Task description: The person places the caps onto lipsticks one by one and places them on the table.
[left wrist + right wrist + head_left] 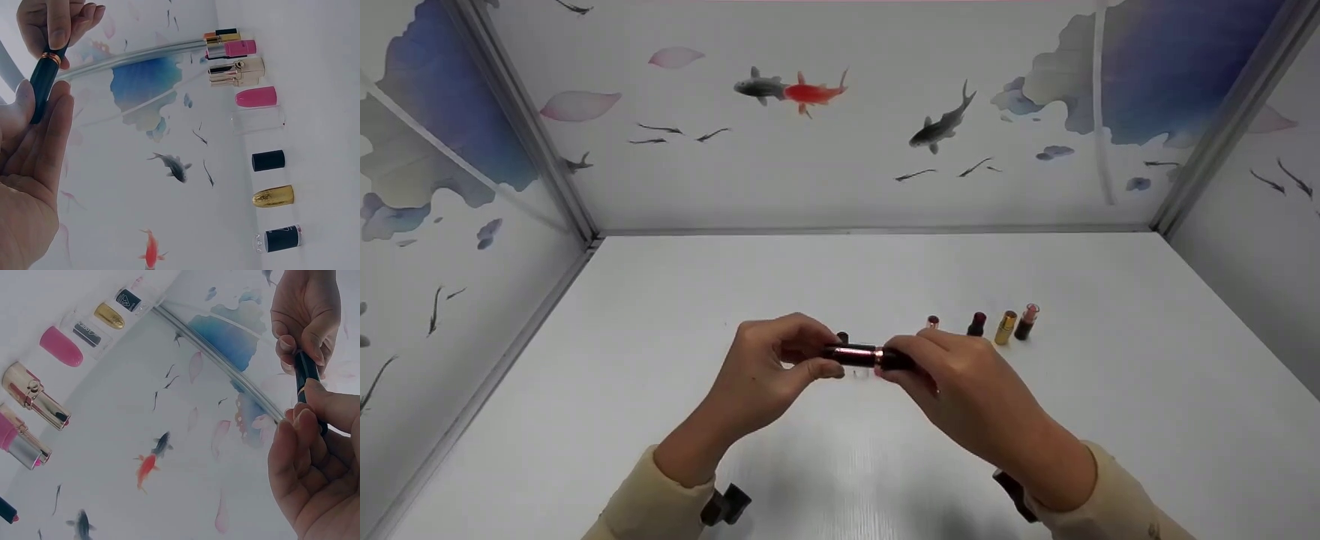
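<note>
The fingers [814,328] of the left hand [757,371] pinch one end of a black tube [851,355], and those of the right hand [971,386] grip its other end. The tube lies level between the two hands, above the white counter [660,300], a rose-gold band [878,356] circling it beside the right hand's fingertips. The left wrist view shows the left thumb laid along the tube, a side that the head view does not give.

Behind the hands, small cosmetics stand in a row. The head view leaves its middle mostly covered, with a gold tube [1006,328] and a clear-topped tube [1027,322] plain at the right. The left wrist view uncovers a pink cap [256,97], a black cap [269,160] and a gold cap [273,196]. The right wrist view adds a glossy gold lipstick [36,396].

Printed panels [840,180] with fish enclose the counter; cream sleeves [649,495] reach both wrists.
</note>
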The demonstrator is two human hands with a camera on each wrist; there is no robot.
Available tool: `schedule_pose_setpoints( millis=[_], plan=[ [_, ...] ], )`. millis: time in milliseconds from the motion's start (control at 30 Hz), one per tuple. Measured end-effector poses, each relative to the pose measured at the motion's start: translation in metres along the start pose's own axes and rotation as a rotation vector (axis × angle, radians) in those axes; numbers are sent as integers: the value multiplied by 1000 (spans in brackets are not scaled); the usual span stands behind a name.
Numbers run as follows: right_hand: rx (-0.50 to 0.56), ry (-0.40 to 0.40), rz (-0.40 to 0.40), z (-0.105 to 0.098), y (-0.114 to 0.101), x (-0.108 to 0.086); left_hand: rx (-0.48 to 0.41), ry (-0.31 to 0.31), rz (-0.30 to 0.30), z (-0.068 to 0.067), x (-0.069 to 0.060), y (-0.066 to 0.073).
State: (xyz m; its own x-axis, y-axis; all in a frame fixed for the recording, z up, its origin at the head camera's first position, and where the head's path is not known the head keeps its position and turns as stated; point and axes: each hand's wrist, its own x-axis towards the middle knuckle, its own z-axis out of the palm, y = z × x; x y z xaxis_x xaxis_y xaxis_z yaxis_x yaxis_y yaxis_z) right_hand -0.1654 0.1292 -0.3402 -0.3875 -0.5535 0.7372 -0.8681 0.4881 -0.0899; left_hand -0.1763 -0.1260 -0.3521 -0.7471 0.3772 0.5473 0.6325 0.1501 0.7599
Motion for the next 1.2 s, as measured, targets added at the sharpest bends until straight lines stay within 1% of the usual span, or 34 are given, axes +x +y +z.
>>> schedule_pose_setpoints(
  millis=[133, 300, 433, 533, 667, 867, 967, 1033, 1200],
  plan=[
    [-8, 11, 17, 2, -2, 0, 18, 9, 28, 1, 0, 1],
    [-47, 21, 26, 3, -3, -1, 57, 39, 99, 4, 0, 2],
    [-70, 30, 31, 5, -4, -1, 101, 62, 143, 6, 0, 3],
    [-95, 33, 36, 7, -5, -2, 142, 76, 156, 7, -1, 3],
    [-115, 39, 42, 9, -6, -3, 168, 100, 168, 10, -1, 3],
    [-111, 58, 24, 10, -4, -2, 204, 125, 219, 15, -2, 4],
    [-105, 59, 20, 10, -3, -2, 218, 128, 241, 15, -1, 5],
    [-96, 50, 28, 9, -3, -3, 218, 119, 245, 13, -1, 6],
    [-42, 15, 42, 4, -5, -2, 174, 78, 263, 3, 1, 12]
  ],
)
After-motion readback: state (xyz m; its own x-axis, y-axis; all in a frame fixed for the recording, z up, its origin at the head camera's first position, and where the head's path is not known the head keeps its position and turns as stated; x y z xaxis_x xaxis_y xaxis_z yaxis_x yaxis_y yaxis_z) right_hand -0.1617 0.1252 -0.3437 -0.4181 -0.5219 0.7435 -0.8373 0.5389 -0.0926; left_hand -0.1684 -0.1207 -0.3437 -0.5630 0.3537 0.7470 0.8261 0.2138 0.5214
